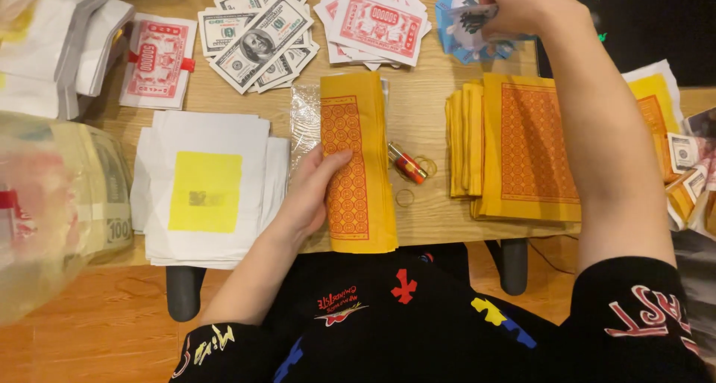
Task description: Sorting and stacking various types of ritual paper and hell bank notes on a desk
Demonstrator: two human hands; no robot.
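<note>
The person's left hand (pixel 309 193) lies flat on a folded stack of yellow paper sheets printed with an orange grid (pixel 358 163), fingers together along its left side and thumb on top, pressing rather than gripping. That stack sits at the middle of the wooden desk (pixel 421 114), its long axis running from the near edge toward the far edge, and its near end hangs slightly over the near edge.

The right hand (pixel 522 6) is raised at the far right corner, its fingers closed on a small blue and white printed paper (pixel 466 17) above a pile of the same kind.

Judging by the layout, the sorting looks partly done: a larger yellow and orange stack (pixel 522 148) lies squared up to the right, while fanned green banknote-style papers (pixel 257 40) and red and white notes (pixel 377 21) remain loose along the far edge. White sheets with a yellow square (pixel 205 189) lie on the left.
</note>
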